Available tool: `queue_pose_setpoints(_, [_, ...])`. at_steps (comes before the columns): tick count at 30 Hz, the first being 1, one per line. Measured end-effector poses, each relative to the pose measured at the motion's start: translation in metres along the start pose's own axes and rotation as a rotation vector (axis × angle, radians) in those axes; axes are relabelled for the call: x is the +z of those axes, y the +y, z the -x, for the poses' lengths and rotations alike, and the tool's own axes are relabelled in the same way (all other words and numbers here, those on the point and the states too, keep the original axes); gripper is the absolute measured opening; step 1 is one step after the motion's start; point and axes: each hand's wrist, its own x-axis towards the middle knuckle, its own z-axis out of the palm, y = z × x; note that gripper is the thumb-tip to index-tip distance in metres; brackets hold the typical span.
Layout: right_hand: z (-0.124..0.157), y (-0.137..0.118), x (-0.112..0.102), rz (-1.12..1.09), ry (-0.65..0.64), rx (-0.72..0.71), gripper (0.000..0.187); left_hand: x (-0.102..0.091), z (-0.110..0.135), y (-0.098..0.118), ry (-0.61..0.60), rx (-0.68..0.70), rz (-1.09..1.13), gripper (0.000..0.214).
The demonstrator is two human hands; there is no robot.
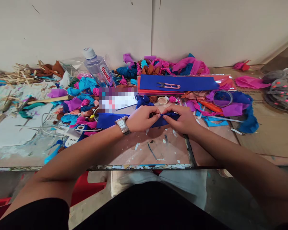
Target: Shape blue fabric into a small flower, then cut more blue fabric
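A long strip of dark blue crepe paper (110, 120) lies across the front middle of the table, its left end flat on the surface. My left hand (141, 118), with a metal watch (123, 125) on the wrist, pinches the strip's upper edge between thumb and fingers. Close beside it, my right hand (182, 117) pinches the same edge, the two thumbs nearly meeting. Part of the strip is hidden behind my fingers. Just beyond the hands are a small roll of tape (162, 101) and a phone (124, 101), partly blurred out.
Thread snips (168, 85) rest on a stack of blue paper (194, 82). A water bottle (98, 68) leans among crumpled coloured scraps (86, 83). A power strip (74, 136) with cables is at left, wood sticks (26, 73) farther back. Another tape roll (222, 97) lies right.
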Motion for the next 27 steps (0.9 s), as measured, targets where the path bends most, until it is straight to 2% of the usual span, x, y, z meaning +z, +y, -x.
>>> queue_pose_setpoints(3, [0.0003,0.0004,-0.0018,0.056,-0.017,-0.062,0.010,0.0003,0.0004,0.0000,-0.009,0.011,0.016,0.033])
queue_pose_setpoints(6, [0.0002,0.0012,-0.0024,0.098,-0.007,-0.073,0.010,0.0009,0.0018,0.0018,0.029,0.086,0.004,0.030])
queue_pose_setpoints(10, [-0.0002,0.0019,-0.0021,0.120,0.005,-0.084,0.010,0.0029,0.0030,0.0018,0.104,0.165,-0.131,0.023])
queue_pose_setpoints(19, [0.0000,0.0010,-0.0016,0.132,-0.020,-0.085,0.010,0.0081,0.0034,0.0017,0.106,0.216,-0.419,0.029])
queue_pose_setpoints(27, [-0.0001,0.0023,-0.0002,0.141,-0.021,-0.063,0.010,0.0096,0.0049,-0.0008,0.121,0.261,-0.479,0.022])
